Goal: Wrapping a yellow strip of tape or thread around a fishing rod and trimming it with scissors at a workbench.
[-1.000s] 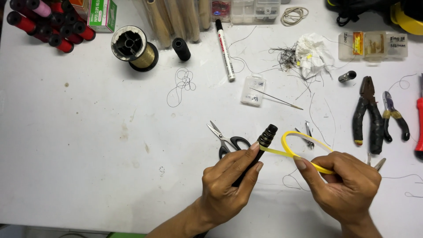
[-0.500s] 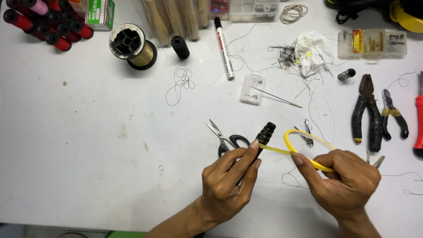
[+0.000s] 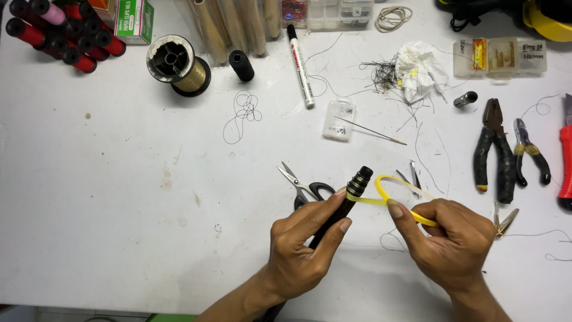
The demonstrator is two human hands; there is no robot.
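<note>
2 hands met low over the white worktop (image 3: 119,197) around a black rod (image 3: 336,211) and a yellow strip (image 3: 396,191). The left hand (image 3: 298,250) gripped the black rod, fingers wrapped along its shaft and the thumb pressed just below the ribbed tip, which pointed up and to the right. The right hand (image 3: 456,238) pinched the yellow strip between thumb and fingers; the strip ran from the rod's tip, curled into 1 open loop and passed back into that hand.

Just behind the rod lay small scissors (image 3: 301,185) with black handles, partly hidden by the left hand's fingers. Tweezers (image 3: 413,177) lay under the loop, touching it in view. To the right, well apart, sat black-handled pliers (image 3: 497,152), smaller yellow-banded pliers (image 3: 530,152) and a red-handled tool (image 3: 566,167) at the edge.

Farther up lay a clear small box (image 3: 339,119) with a long needle (image 3: 372,131) beside it, a white marker pen (image 3: 300,56), a crumpled white tissue (image 3: 417,71) among loose black threads, a gold thread spool (image 3: 179,65), a black spool (image 3: 241,64) and a cluster of red and pink spools (image 3: 59,33) in the far left corner.
</note>
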